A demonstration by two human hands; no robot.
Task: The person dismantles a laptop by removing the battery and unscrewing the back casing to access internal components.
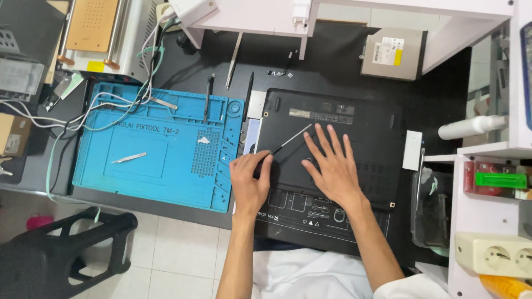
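A black laptop (366, 119) lies bottom-up on the dark desk in the middle of the head view. My left hand (249, 177) grips the black handle of a slim screwdriver (291, 139) whose metal shaft points up and right across the laptop's base. My right hand (331, 166) rests flat on the base with its fingers spread, just right of the screwdriver tip.
A blue repair mat (138, 177) lies left of the laptop with tweezers (128, 158) on it. A grey optical drive (392, 53) sits at the back. White shelving (487, 182) stands right, a black stool (66, 243) lower left, cables (66, 116) at left.
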